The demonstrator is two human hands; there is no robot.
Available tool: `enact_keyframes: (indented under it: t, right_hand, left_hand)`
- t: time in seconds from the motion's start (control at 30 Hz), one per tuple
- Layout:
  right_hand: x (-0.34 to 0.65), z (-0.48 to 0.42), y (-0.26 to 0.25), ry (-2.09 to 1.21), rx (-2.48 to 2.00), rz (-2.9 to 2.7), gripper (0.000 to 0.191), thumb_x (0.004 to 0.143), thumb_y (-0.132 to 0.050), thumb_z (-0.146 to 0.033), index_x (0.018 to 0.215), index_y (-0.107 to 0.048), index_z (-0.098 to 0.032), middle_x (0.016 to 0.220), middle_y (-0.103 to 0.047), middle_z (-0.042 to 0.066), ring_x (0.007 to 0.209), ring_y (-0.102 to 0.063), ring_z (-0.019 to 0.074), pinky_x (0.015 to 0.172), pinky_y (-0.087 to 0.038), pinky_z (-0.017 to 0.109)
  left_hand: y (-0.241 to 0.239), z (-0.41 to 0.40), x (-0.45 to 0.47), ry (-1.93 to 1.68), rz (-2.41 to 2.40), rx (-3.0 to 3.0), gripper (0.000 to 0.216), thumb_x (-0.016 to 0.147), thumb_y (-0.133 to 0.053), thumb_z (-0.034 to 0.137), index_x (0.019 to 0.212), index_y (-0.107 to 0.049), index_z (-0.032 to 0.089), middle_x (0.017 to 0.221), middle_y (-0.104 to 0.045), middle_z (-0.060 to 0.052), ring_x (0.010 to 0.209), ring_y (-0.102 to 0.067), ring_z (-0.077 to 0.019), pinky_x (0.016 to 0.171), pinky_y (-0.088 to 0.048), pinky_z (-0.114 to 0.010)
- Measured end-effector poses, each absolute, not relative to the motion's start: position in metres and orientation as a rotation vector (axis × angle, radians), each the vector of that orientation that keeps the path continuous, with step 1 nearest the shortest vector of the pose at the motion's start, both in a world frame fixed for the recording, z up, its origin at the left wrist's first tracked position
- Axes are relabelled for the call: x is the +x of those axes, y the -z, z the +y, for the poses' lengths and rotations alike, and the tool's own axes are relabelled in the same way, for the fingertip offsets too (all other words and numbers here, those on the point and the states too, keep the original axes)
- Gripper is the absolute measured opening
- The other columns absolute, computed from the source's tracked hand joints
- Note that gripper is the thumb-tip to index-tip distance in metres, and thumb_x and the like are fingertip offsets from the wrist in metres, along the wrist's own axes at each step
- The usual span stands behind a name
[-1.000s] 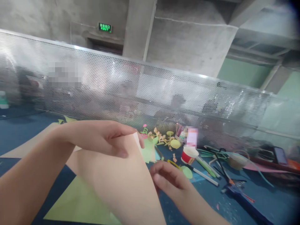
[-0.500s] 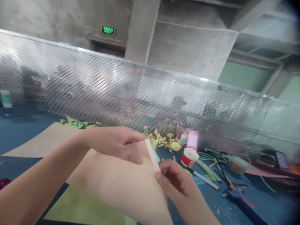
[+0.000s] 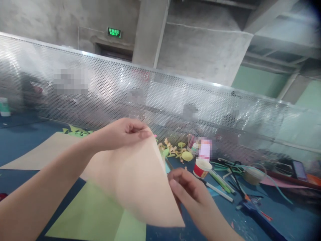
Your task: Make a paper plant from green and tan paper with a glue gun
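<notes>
A large beige paper sheet (image 3: 140, 177) is held up and bowed in front of me. My left hand (image 3: 122, 134) pinches its far upper corner between thumb and fingers. Along the sheet's right edge, my right hand (image 3: 190, 189) has thumb and forefinger closed on the paper. A narrow white strip (image 3: 160, 155) runs along that edge between the two hands; whether it is tape or a fold I cannot tell. Below the raised sheet lies green paper (image 3: 87, 211), partly covered by it. Another beige sheet (image 3: 37, 150) lies flat at the left.
Paper leaves and flowers (image 3: 175, 150) lie beyond my hands. To the right are a red-and-white paper cup (image 3: 202, 168), pens (image 3: 220, 190), a blue-handled glue gun (image 3: 260, 217) with cords and a phone (image 3: 299, 170). A perforated metal screen (image 3: 112, 90) borders the blue table (image 3: 22, 187).
My left hand has risen from lying across the sheet to pinching its corner. The sheet is lifted, showing more green paper. The white strip shows less; my right hand stays at the edge.
</notes>
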State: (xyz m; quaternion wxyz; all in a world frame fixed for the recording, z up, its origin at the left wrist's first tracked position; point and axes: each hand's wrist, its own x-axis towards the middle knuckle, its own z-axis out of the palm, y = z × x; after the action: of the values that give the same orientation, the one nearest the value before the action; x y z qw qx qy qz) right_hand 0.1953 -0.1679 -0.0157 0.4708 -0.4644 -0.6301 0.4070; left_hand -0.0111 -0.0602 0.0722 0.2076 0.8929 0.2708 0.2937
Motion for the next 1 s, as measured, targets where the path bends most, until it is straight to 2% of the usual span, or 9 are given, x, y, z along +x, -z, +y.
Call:
enact_keyframes:
  t: [0.17, 0.27, 0.4, 0.5, 0.63, 0.8, 1.0]
  right_hand:
    - [0.189, -0.171, 0.013, -1.216, -1.082, -1.437, 0.031, 0.076, -0.055, -0.048, 0.070, -0.047, -0.018, 0.059, -0.044, -0.005, 0.051, -0.042, 0.0069, 0.050, -0.036, 0.018]
    - [0.188, -0.172, 0.013, -1.238, -1.108, -1.382, 0.033, 0.073, -0.057, -0.049, 0.069, -0.044, -0.019, 0.059, -0.040, -0.005, 0.052, -0.037, 0.0065, 0.050, -0.033, 0.017]
    - [0.190, -0.173, 0.012, -0.864, -1.221, -1.502, 0.032, 0.079, -0.048, -0.049, 0.070, -0.042, -0.020, 0.057, -0.033, -0.006, 0.049, -0.030, 0.0075, 0.044, -0.025, 0.018]
    - [0.194, -0.175, 0.010, -0.509, -1.327, -1.587, 0.028, 0.083, -0.044, -0.045, 0.070, -0.043, -0.020, 0.054, -0.031, -0.006, 0.047, -0.030, 0.0086, 0.043, -0.023, 0.020]
    - [0.198, -0.176, 0.008, -0.205, -1.439, -1.629, 0.024, 0.084, -0.042, -0.040, 0.070, -0.043, -0.021, 0.053, -0.033, -0.006, 0.044, -0.032, 0.0091, 0.042, -0.022, 0.022]
    - [0.200, -0.175, 0.006, -0.048, -1.501, -1.614, 0.023, 0.085, -0.041, -0.039, 0.069, -0.041, -0.022, 0.049, -0.033, -0.007, 0.042, -0.034, 0.0092, 0.042, -0.023, 0.021]
    - [0.225, -0.163, -0.004, -0.141, -1.499, -1.599, 0.032, 0.086, -0.033, -0.046, 0.076, -0.050, -0.021, 0.047, -0.039, -0.006, 0.040, -0.039, 0.0104, 0.040, -0.027, 0.021]
  left_hand:
    - [-0.071, -0.060, -0.010, -0.754, 0.760, 2.496, 0.033, 0.081, -0.042, 0.044, 0.077, -0.058, 0.016, 0.065, -0.051, 0.001, 0.059, -0.045, -0.0098, 0.049, -0.033, -0.018]
    - [-0.069, -0.059, -0.008, -0.744, 0.760, 2.490, 0.034, 0.081, -0.042, 0.044, 0.077, -0.058, 0.016, 0.063, -0.050, 0.001, 0.057, -0.045, -0.0093, 0.047, -0.032, -0.017]
    - [-0.068, -0.055, -0.011, -0.703, 0.766, 2.401, 0.033, 0.081, -0.043, 0.045, 0.088, -0.060, 0.018, 0.075, -0.059, -0.001, 0.064, -0.052, -0.0120, 0.050, -0.035, -0.018]
    - [-0.067, -0.049, -0.016, -0.526, 0.768, 2.298, 0.034, 0.078, -0.049, 0.046, 0.101, -0.057, 0.022, 0.088, -0.063, -0.002, 0.070, -0.057, -0.0144, 0.054, -0.039, -0.020]
    - [-0.064, -0.041, -0.020, -0.343, 0.743, 2.233, 0.037, 0.077, -0.050, 0.048, 0.100, -0.058, 0.021, 0.086, -0.064, -0.004, 0.066, -0.058, -0.0149, 0.054, -0.039, -0.021]
    - [-0.059, -0.034, -0.020, -0.399, 0.745, 2.223, 0.036, 0.079, -0.045, 0.049, 0.084, -0.060, 0.017, 0.076, -0.063, -0.003, 0.061, -0.057, -0.0142, 0.051, -0.039, -0.022]
    - [-0.060, -0.029, -0.027, -0.618, 0.897, 2.377, 0.033, 0.077, -0.048, 0.047, 0.076, -0.062, 0.017, 0.070, -0.063, -0.002, 0.062, -0.056, -0.0154, 0.050, -0.037, -0.021]
